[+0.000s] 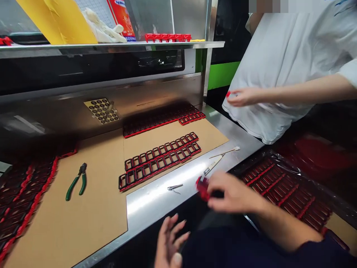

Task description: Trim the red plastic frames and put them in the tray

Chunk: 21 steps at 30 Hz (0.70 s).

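Observation:
My right hand (228,191) pinches a small red plastic part (203,188) with a dark section, slightly blurred, over the front edge of the metal bench. Fingers apart and holding nothing, my left hand (170,242) is below that edge. Two rows of black rectangular frames on red strips (160,162) lie on the cardboard (164,139) ahead of my hands. Near my right hand on the metal are a pale pointed tool with a small display-like window (214,164), a thin stick with a white tip (227,152) and a small metal piece (175,187).
Green-handled pliers (77,181) lie on the left cardboard. More red-and-black strips stand at the left (30,193), along the back (164,121) and on the right (284,190). A co-worker's hand (244,96) holds something small and red. A shelf (117,46) runs above.

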Available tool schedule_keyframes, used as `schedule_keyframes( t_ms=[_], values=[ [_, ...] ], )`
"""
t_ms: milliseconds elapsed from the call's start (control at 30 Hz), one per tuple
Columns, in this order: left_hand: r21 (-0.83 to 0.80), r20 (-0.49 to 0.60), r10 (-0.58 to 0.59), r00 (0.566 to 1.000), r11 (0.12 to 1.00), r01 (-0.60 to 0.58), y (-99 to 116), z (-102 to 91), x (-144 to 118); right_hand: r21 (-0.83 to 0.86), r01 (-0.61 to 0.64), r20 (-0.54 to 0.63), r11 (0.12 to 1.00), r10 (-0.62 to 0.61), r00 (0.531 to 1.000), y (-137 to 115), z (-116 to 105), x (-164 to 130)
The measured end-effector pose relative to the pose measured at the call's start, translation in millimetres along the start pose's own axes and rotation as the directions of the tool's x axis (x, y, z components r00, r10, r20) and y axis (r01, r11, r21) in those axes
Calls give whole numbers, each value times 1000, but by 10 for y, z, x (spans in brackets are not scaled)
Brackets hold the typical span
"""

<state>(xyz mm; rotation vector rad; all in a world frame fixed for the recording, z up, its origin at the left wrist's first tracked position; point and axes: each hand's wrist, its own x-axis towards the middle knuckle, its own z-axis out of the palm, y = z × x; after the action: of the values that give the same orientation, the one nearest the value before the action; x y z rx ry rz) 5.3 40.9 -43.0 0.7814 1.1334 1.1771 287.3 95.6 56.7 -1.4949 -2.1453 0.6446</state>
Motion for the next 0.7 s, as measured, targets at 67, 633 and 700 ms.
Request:
schedule_keyframes(
  t_ms=[67, 633, 700],
  values=[
    [-160, 116, -238, 964, 954, 254, -119, 228, -113, 95, 172, 215, 981, -189, 958, -284, 453, -188],
    [518, 324, -122, 938, 852, -68, 239, 91, -513, 837, -544, 533, 61, 138, 835, -320, 1406, -229],
    [552, 322, -71, 944, 825, -126, 241, 82, -521, 868, -473, 448, 153, 170, 878, -358, 1384, -233]
  ],
)
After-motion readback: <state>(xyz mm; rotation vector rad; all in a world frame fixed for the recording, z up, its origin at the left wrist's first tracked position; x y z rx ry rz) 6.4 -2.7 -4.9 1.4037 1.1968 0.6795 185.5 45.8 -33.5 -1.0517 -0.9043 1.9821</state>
